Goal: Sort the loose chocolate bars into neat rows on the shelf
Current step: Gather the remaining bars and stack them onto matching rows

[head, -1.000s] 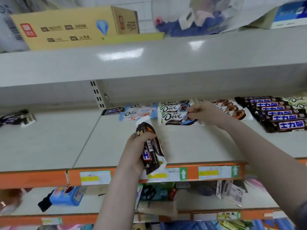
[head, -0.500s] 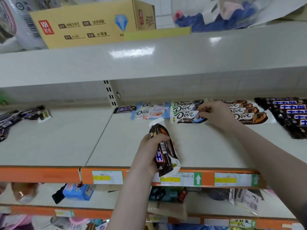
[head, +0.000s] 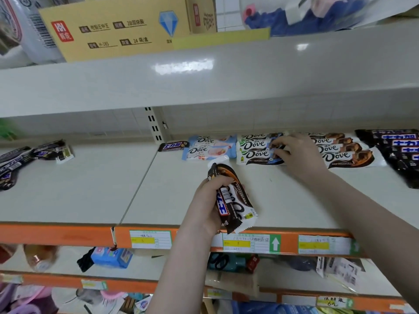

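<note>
My left hand (head: 207,206) grips a small bunch of loose chocolate bars (head: 231,198) (at least two dark wrappers, one with a barcode showing) above the front of the shelf (head: 90,191), not yet laid down. My right hand (head: 299,155) reaches to the back, fingertips curled onto the right end of the green-and-white Dove row (head: 254,148), pinching or nudging the front bar; the blur there keeps me from telling which. That row sits between the pale blue Dove bars (head: 208,148) and the brown Dove row (head: 340,150), with the black bars (head: 399,150) beyond and one stray black bar (head: 173,146) left of the blue ones. I judge I am squaring up the green row. Next, the bars in my left need sorting by wrapper, each laid flat and edge-aligned on its matching row, without knocking the overlapping neighbours askew. More strays (head: 27,159) wait far left.
</note>
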### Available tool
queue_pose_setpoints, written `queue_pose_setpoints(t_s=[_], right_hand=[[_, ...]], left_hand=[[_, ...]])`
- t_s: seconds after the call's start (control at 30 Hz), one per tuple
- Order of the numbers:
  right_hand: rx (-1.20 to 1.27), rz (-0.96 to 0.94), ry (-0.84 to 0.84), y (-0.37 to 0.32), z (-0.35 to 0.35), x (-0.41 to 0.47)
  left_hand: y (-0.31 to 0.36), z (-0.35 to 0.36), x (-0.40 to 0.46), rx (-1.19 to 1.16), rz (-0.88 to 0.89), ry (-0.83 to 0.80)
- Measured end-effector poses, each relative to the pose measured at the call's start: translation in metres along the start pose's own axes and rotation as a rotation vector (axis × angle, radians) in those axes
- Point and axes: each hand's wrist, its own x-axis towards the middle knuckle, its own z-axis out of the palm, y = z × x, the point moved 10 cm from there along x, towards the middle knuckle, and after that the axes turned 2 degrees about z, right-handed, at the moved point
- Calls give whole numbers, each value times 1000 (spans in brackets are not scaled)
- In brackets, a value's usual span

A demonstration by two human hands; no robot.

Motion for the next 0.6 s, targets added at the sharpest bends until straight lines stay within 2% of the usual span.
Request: queue_pose_setpoints(t_s=[0.07, 0.17, 0.27, 0.43, 0.6], right_hand=[[164, 89, -36, -12, -12, -17], [495, 171, -220, -42, -15, -56], [691, 235, -345, -62, -9, -83], [868, 411, -360, -56, -3, -85], [973, 443, -347, -54, -9, -87]], left_hand=[[1, 1, 0, -11, 15, -8], [4, 5, 1, -56, 44, -17], [1, 13, 3, 1, 38, -66], [-10, 33, -1, 205, -16, -205], [-13, 42, -6, 325, 27, -285]])
